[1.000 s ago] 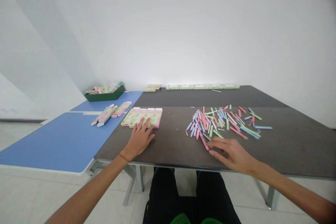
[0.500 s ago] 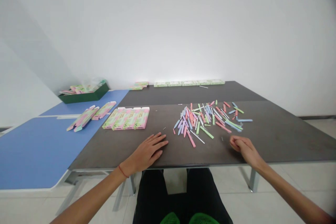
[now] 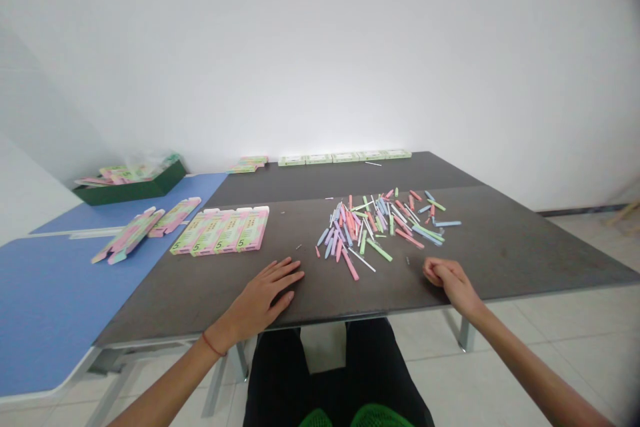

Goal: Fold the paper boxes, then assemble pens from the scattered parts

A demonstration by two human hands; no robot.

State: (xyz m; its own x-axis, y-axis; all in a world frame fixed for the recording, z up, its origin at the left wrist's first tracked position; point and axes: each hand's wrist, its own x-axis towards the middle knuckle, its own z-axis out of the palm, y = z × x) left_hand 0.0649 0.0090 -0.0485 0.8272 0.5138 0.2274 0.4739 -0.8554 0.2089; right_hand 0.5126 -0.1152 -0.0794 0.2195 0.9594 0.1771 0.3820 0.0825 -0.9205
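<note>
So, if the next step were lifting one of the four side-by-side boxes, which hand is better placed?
Probably the left hand: it is open, palm down, and nearer the boxes. The right hand is curled closed, farther off, beyond the coloured pieces.

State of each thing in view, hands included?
Left hand: open, palm down, fingers spread
Right hand: curled shut; contents, if any, hidden
Four front boxes: lying flat side by side, far-end flaps sticking out
Coloured sticks: loose, scattered pile
Green tray: filled with cartons and clear plastic
Boxes by the wall: lying flat in a row
</note>
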